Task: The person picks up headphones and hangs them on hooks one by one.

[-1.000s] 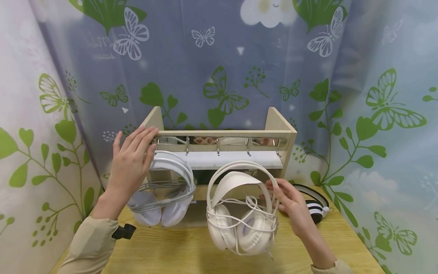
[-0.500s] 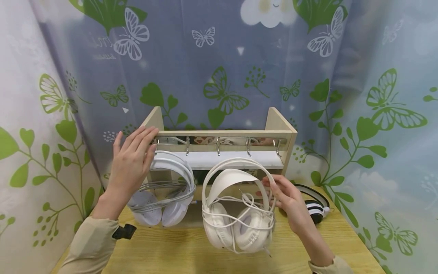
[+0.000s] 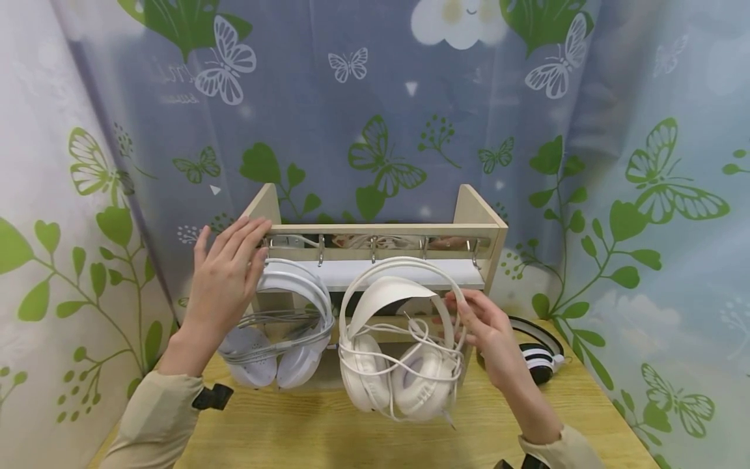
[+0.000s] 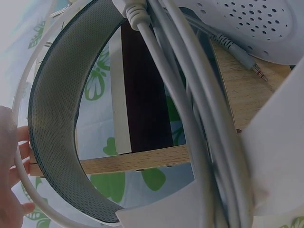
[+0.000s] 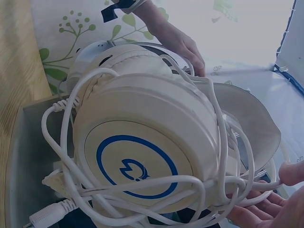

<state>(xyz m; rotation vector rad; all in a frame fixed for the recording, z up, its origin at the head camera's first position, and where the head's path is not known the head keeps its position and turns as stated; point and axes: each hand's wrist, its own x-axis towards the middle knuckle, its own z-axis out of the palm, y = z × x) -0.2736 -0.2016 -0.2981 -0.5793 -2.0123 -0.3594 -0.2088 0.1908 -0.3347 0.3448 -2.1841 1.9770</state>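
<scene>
My right hand pinches the right side of the headband of cream-white over-ear headphones, held upright in front of the rack's hooks. Their white cable is wound loosely across both ear cups, and a blue ring logo shows on one cup in the right wrist view. Fingers extended, my left hand rests on the left end of the wooden rack. Below it, white headphones with a bundled grey cable hang at the leftmost hook, which is partly hidden by the hand.
A metal strip with several hooks runs under the rack's top edge, above a white shelf. Black-and-white headphones lie on the wooden table right of the rack. A patterned curtain closes off the back.
My right hand has carried the cream-white headphones up and to the left, bringing the headband near the hooks. The left hand and the hanging headphones stay in place.
</scene>
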